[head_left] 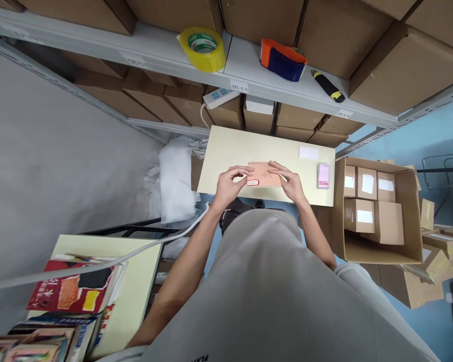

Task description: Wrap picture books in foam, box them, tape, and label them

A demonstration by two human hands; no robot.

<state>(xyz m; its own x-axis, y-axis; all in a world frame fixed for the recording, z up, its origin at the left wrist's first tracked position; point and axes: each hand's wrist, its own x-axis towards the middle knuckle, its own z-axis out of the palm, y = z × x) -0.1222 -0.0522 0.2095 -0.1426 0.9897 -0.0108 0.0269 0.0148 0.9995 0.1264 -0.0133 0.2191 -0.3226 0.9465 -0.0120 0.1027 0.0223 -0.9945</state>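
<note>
I hold a flat salmon-pink book or envelope (264, 175) with a small red-edged label over a pale yellow table (249, 146). My left hand (230, 185) pinches its left edge, fingers curled. My right hand (290, 180) grips its right edge, thumb on top. On the table lie a white slip (308, 152) and a pink card (323, 176) to the right of my hands.
A shelf (245, 60) above holds yellow tape (204, 48), an orange tape dispenser (283, 59) and a utility knife (327, 85) among cardboard boxes. An open carton (411, 221) of small boxes stands right. Books (71, 291) lie lower left. White bags (177, 186) sit left of the table.
</note>
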